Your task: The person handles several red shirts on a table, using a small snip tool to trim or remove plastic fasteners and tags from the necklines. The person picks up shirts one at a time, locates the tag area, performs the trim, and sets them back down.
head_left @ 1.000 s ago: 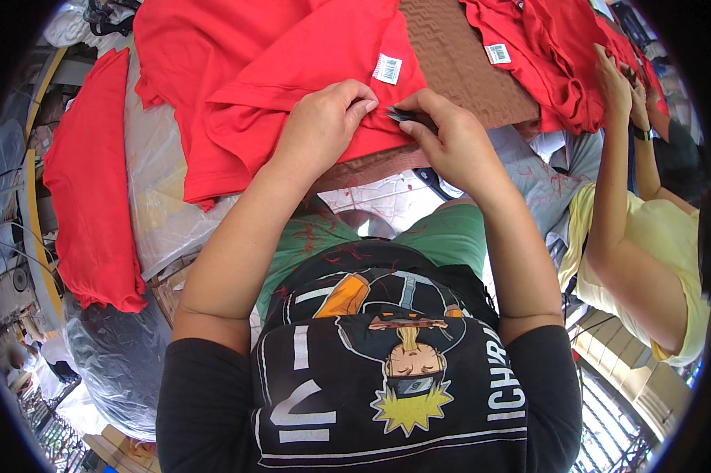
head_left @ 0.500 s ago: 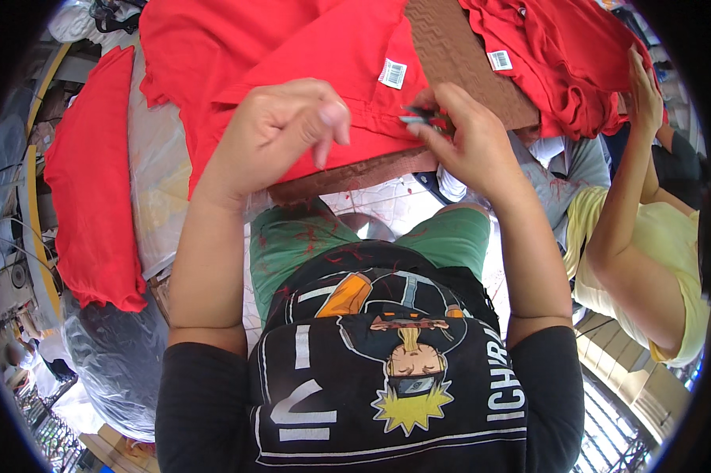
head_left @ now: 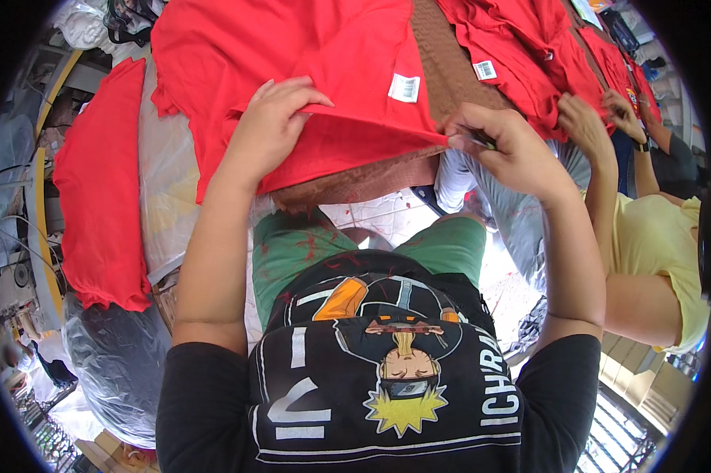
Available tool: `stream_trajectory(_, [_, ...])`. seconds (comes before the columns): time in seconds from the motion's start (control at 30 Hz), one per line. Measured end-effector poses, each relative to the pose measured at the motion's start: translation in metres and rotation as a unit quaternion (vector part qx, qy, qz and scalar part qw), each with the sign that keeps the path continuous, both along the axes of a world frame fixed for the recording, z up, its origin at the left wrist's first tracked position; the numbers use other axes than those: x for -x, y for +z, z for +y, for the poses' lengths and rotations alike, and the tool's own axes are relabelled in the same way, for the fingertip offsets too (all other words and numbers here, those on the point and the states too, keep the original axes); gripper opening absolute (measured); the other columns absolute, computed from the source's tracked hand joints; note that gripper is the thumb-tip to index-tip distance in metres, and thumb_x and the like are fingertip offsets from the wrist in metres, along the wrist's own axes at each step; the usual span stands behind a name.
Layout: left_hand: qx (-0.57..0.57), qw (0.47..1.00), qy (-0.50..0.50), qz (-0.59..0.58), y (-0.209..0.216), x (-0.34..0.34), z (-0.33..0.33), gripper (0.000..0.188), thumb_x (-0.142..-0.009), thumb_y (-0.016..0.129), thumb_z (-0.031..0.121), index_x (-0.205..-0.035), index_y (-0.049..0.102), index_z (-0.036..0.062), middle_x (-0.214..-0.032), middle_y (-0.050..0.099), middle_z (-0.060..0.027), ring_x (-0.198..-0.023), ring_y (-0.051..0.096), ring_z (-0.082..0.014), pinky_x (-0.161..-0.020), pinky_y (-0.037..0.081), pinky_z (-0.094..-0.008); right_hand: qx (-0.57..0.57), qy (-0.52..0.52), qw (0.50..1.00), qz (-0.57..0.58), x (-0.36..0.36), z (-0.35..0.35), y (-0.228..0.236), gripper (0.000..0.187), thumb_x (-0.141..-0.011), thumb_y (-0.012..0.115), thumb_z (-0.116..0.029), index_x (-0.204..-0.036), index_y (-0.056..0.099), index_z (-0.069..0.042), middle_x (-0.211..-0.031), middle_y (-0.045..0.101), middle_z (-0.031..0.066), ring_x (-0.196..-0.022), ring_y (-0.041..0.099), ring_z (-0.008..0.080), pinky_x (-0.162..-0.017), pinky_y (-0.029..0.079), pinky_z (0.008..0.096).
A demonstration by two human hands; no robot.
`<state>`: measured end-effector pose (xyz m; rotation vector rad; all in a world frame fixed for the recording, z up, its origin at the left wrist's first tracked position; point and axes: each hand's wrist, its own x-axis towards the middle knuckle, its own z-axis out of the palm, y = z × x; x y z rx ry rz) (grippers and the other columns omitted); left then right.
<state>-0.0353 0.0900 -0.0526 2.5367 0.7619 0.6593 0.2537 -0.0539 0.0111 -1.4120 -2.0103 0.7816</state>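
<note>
A red shirt (head_left: 292, 47) with a white barcode label (head_left: 403, 88) is spread over the table in front of me. My left hand (head_left: 275, 122) grips its near edge, fingers on top and the thumb out of sight beneath. At the other end of that edge, my right hand (head_left: 501, 146) pinches the corner of the cloth. A small dark cutting tool, like thread snips (head_left: 482, 139), sits mostly hidden inside the right hand's fingers. Between the two hands the edge is drawn taut and lifted a little, with a fold below it.
Brown quilted cloth (head_left: 450, 63) covers the table. More red garments lie at the right, where a co-worker's hands (head_left: 588, 122) touch them. A red bundle (head_left: 103, 189) rests on plastic sheeting (head_left: 162, 189) at my left. A plastic-wrapped dark bag (head_left: 115, 370) stands below.
My left hand has taken hold of the shirt's edge. My right hand has moved right and down and now pinches the corner, the tool turned into its palm. The co-worker's hands have shifted left.
</note>
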Motion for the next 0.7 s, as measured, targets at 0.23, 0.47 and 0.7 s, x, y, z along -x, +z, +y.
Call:
stream_trajectory(0.23, [0.223,0.971,0.053,-0.075,0.030,0.024,0.011,0.018,-0.094,0.061,0.018,-0.102,0.065,0.0023,-0.090,0.066,-0.0006,-0.091,0.059,-0.0085,-0.085,0.044,-0.0233,0.208,-0.135,0.938,0.243,-0.006,-0.001,-0.015,0.015,-0.093,0.063,-0.020,-0.096,0.062,-0.004,-0.064,0.052,-0.0065,-0.046,0.036,0.0009,-0.041,0.028,0.0205])
stream_trajectory(0.47, [-0.156,0.981,0.118,-0.009,0.013,-0.020,0.006,0.024,-0.083,0.071,0.019,-0.104,0.069,0.0060,-0.111,0.064,-0.0087,-0.093,0.064,-0.0184,-0.083,0.050,-0.0303,-0.021,-0.270,0.961,-0.054,0.013,0.020,-0.062,0.030,-0.084,0.071,-0.027,-0.097,0.064,-0.001,-0.079,0.068,0.0117,-0.071,0.066,0.0265,-0.063,0.050,0.0350])
stream_trajectory(0.7, [0.054,0.995,0.051,-0.070,-0.002,-0.064,-0.041,0.040,-0.076,0.077,0.015,-0.112,0.067,0.0009,-0.116,0.061,-0.0102,-0.102,0.062,-0.0241,-0.086,0.051,-0.0317,-0.053,-0.276,0.956,0.089,0.045,0.011,-0.041,0.031,-0.086,0.067,-0.018,-0.110,0.057,0.000,-0.099,0.067,0.0187,-0.093,0.066,0.0313,-0.081,0.050,0.0377])
